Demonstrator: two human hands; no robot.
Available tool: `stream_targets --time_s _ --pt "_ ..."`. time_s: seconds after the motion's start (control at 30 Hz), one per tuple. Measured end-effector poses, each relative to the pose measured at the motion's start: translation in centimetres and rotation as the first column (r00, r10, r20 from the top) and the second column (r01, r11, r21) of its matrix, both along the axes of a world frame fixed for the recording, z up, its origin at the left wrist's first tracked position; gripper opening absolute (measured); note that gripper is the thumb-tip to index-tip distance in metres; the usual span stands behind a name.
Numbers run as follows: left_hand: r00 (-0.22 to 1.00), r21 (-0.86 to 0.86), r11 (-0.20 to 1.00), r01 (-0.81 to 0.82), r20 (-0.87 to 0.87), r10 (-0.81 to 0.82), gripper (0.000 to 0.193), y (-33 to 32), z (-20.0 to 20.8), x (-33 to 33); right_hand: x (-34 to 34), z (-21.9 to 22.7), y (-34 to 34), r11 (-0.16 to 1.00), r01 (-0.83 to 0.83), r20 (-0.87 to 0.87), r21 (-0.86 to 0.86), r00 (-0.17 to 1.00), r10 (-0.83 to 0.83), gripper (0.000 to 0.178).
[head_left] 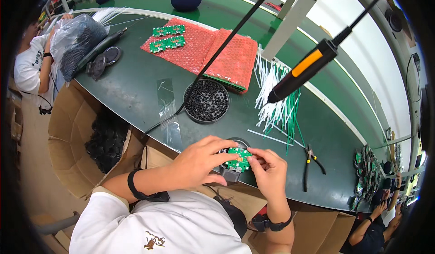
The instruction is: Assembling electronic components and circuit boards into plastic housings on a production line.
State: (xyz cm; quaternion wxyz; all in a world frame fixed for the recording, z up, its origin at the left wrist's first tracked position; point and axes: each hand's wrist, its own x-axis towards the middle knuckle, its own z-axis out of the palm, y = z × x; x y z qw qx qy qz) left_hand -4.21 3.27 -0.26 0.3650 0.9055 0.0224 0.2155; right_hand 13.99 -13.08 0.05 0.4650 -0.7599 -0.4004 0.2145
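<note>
At the near edge of the bench a small green circuit board (238, 160) lies over a dark grey housing (231, 175), with a round dark part behind it. From the left, my left hand (197, 161) reaches over the board, its fingertips on the board's left side and upper edge. Its thumb is apart, beside the housing. My right hand (268, 165) pinches the board's right edge between thumb and index finger. How firmly the left fingers grip, and how the board sits in the housing, is partly hidden.
A round tray of black screws (206, 101), white and green cable ties (276, 104), pliers (309, 163) and red bubble wrap (195, 50) with boards lie beyond my hands. A power screwdriver (303, 70) hangs at right. Cardboard boxes (68, 136) stand below; other people work at both sides.
</note>
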Motion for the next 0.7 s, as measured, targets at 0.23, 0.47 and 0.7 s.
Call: stream_targets --time_s 0.23,0.47,0.7 --pt "1.0 0.045 0.999 0.022 -0.019 -0.021 0.07 0.2 0.0 0.2 -1.0 -0.1 0.0 0.996 0.051 0.025 0.075 0.998 -0.053 0.019" --pt "1.0 0.034 0.999 -0.006 -0.011 0.006 0.068 0.0 -0.1 0.2 -1.9 -0.3 0.1 0.988 0.136 0.011 0.08 0.99 -0.137 0.019" --pt "0.999 0.084 0.996 0.032 -0.003 -0.032 0.063 0.4 -0.7 0.0 -2.1 -0.2 -0.4 0.991 0.018 0.224 0.129 0.974 -0.047 0.027"
